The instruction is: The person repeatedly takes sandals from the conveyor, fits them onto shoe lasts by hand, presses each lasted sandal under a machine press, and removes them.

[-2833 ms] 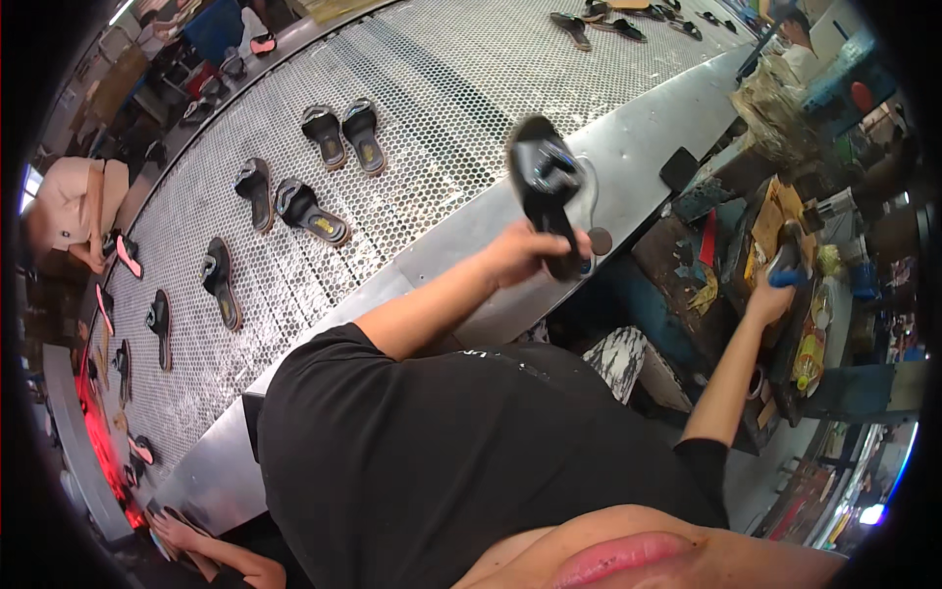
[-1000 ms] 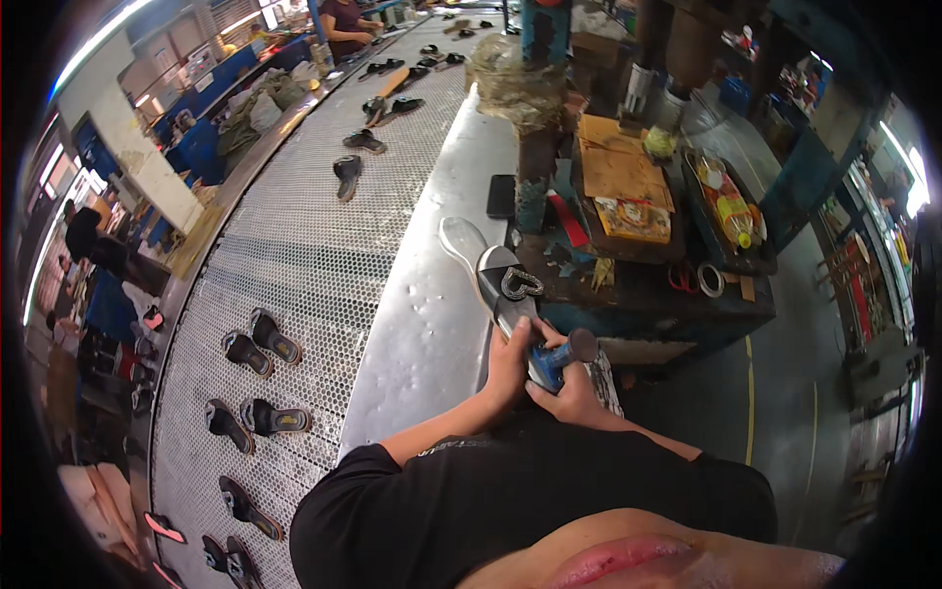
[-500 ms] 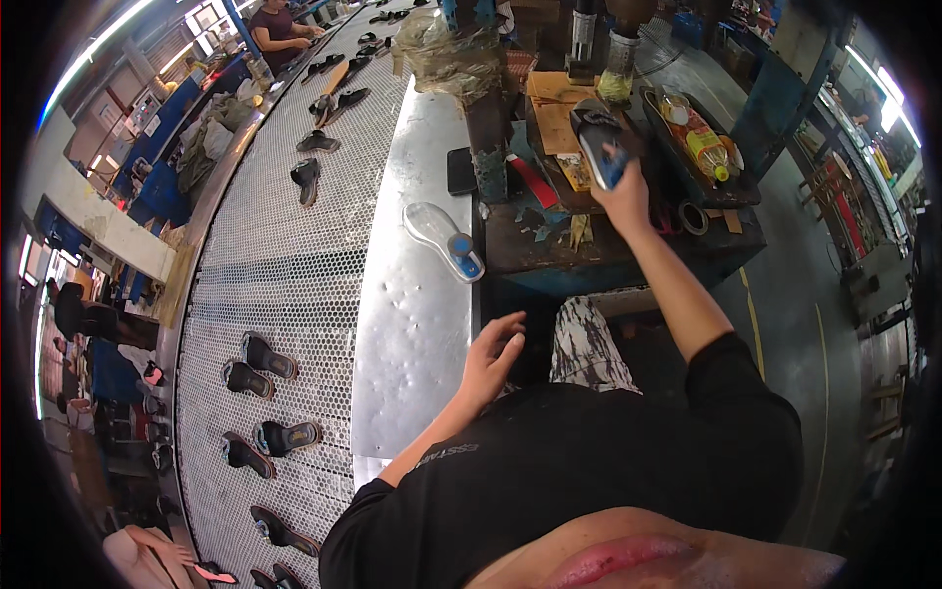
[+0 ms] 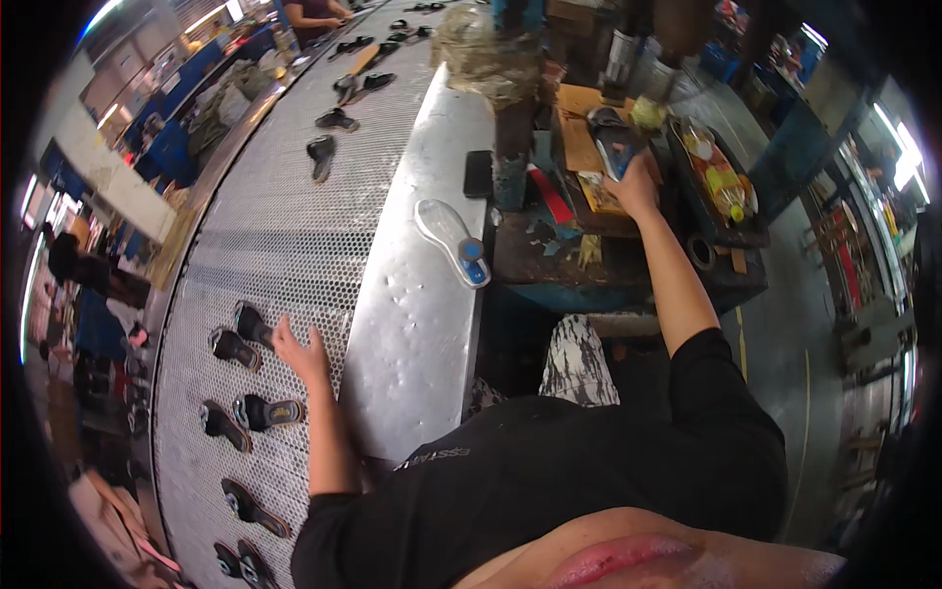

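Left hand (image 4: 299, 355) outstretched beside sandal (image 4: 253, 324).

Factory hall under bright ceiling strip lights (image 4: 108, 15) at eleven o'clock; grey concrete floor (image 4: 785, 294) with a yellow line at three o'clock; blue workstations (image 4: 186, 74) at ten o'clock

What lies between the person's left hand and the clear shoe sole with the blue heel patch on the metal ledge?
In the head view, only bare perforated belt and dented metal ledge separate the left hand from the clear sole.
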A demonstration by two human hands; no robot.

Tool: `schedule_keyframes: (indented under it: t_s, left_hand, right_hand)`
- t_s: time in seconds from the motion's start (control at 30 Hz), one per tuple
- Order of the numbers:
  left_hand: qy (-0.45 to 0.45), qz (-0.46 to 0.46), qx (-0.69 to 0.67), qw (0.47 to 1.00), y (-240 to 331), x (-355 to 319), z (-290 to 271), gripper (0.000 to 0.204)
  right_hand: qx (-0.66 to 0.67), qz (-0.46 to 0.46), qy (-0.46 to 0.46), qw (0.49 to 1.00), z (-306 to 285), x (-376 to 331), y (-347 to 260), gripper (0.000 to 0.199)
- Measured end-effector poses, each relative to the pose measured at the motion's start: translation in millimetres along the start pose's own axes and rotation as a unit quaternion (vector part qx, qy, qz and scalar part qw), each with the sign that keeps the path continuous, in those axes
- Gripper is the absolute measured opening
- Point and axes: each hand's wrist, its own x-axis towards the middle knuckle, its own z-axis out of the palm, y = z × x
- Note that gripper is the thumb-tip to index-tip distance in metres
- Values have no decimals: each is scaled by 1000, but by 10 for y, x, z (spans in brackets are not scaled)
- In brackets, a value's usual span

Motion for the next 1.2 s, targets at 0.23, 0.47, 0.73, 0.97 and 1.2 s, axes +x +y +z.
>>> schedule_keyframes:
  t_s: [0.23,0.47,0.73,0.97,1.2]
  left_hand:
    - [-117,-146,221,957,-266,59,737,55]
    - [-129,43,-46,990,3,-161,896,14]
    - [-122,70,89,986,163,-60,1127,53]
    - [-207,-200,-262,921,427,108,1300,49]
    - [-277,-264,-721,577,2000,-689,558,82]
  right_hand:
    - [-57,-12,51,997,49,206,516,80]
    - [-66,65,86,992,-97,515,678,89]
    - [-116,92,-28,989,-240,712,555,62]
    - [-92,47,41,994,76,775,967,78]
    - [10,107,91,990,257,-15,608,69]
